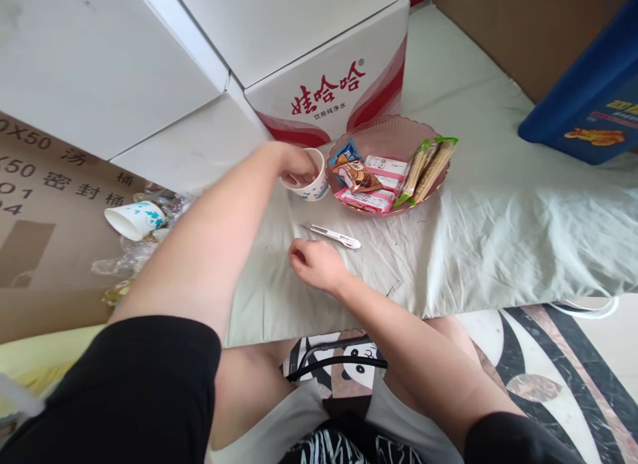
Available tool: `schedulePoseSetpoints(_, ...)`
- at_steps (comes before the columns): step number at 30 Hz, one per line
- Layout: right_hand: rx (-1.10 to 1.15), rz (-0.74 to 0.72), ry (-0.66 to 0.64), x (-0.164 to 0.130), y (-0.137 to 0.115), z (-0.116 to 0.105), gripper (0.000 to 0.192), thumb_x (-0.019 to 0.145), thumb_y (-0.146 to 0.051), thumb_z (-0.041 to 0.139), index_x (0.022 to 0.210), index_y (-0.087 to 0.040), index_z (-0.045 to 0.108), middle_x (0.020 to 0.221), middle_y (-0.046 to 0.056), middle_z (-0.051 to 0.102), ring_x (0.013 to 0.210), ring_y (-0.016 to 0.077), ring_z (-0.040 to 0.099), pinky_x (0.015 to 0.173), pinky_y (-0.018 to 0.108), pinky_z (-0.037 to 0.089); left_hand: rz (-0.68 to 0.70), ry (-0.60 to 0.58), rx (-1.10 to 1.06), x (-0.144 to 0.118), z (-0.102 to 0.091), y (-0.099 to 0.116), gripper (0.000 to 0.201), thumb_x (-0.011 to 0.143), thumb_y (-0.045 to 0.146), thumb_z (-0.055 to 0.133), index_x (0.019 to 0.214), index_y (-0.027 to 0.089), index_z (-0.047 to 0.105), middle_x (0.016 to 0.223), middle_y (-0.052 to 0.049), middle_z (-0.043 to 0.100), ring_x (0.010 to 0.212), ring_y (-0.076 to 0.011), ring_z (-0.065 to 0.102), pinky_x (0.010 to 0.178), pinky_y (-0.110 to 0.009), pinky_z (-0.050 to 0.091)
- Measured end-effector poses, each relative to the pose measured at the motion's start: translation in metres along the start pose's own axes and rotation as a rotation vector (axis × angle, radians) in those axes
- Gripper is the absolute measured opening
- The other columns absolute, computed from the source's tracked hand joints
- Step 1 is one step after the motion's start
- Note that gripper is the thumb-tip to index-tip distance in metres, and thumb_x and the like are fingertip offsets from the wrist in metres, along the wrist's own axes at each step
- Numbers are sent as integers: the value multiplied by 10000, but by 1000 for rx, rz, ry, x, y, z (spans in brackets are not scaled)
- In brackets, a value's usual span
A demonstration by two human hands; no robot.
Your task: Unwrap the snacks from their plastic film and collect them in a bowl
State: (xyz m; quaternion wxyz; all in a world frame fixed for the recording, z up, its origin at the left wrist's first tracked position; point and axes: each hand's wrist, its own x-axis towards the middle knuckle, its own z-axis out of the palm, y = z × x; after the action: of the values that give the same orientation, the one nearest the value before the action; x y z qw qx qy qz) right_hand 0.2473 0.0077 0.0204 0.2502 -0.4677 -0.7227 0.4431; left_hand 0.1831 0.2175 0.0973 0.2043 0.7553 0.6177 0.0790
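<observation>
My left hand [297, 163] reaches over the rim of a white paper cup [314, 190] with blue-green print. Its fingers are down inside the cup, partly hidden and blurred, and whatever they touch there cannot be made out. Curled into a loose fist, my right hand [319, 264] rests on the pale green cloth [279, 291], with nothing visible in it. Just beyond it lies a white utility knife [335, 236], not touched by the hand. A pink glass bowl [399, 128] beside the cup holds packaged snacks, among them a brown-and-blue packet [356, 173] and green-ended stick packs [431, 170].
White cartons [329, 92] stand behind the cup and bowl. At left, a second paper cup [134, 219] lies tilted among clear wrappers [122, 259] near a brown cardboard box [50, 218]. A blue container [588, 98] stands at right. The cloth's front edge is near my knees.
</observation>
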Motion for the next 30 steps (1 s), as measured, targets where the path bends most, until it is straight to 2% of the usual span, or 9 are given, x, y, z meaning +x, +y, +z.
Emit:
schedulePoseSetpoints(2,-11,0,6,-1,2,1,193,931,-234,489,973,-219,676,969,56,764,857,206,657,685,299,363,-36,-33,71,-8,-32,-9,223,746,72,729,964,32,742,868,-53,752,957,-191,687,918,-362,491)
schedulePoseSetpoints(4,-11,-14,6,-1,3,3,183,926,-228,492,966,-215,670,937,53,757,837,204,646,697,300,367,-78,248,145,-23,-58,-29,372,953,80,388,1191,-37,648,1067,-71,695,1205,-225,616,1025,-367,391)
schedulePoseSetpoints(6,-9,-27,0,-1,4,7,167,917,-221,497,945,-211,661,892,49,744,803,200,628,700,301,369,-154,506,248,-44,-68,-59,372,985,99,371,1243,-7,617,1144,-97,696,1194,-217,613,1045,-348,404)
schedulePoseSetpoints(7,-10,-30,-1,-2,4,9,159,913,-218,497,931,-211,655,869,46,735,787,198,618,700,301,370,-222,514,281,-56,-65,-75,349,997,133,406,1242,13,624,1173,-114,696,1176,-221,620,1044,-347,419)
schedulePoseSetpoints(12,-21,-37,-14,-9,2,21,139,887,-203,492,880,-213,631,786,28,696,709,181,571,681,295,369,-350,155,369,-111,-7,-142,543,840,370,745,1328,159,631,1425,-180,573,1347,-385,508,1129,-500,390)
schedulePoseSetpoints(15,-52,-57,-43,-15,3,28,139,889,-217,489,879,-213,627,773,29,679,699,180,560,668,292,364,-376,142,306,-126,15,-161,619,763,334,793,1348,222,623,1522,-160,475,1407,-396,454,1134,-491,382)
schedulePoseSetpoints(21,-107,-99,-87,-17,6,31,145,900,-216,471,874,-210,614,776,38,665,700,180,550,670,296,357,-520,328,19,-118,0,-182,672,707,495,824,1248,131,668,1283,-127,669,1384,-337,492,1139,-505,286)
schedulePoseSetpoints(26,-140,-79,-100,-14,4,29,150,915,-228,476,883,-212,622,806,49,682,732,192,573,660,295,342,-669,257,131,-105,-2,-184,1025,573,430,926,1462,108,529,1570,-266,442,1454,-469,415,1155,-602,307)
schedulePoseSetpoints(30,-149,-80,-131,-14,2,28,159,927,-226,480,907,-213,638,844,56,702,766,199,598,654,294,333,-716,227,245,-101,2,-180,943,679,367,863,1502,101,485,1590,-310,379,1441,-499,405,1145,-643,311)
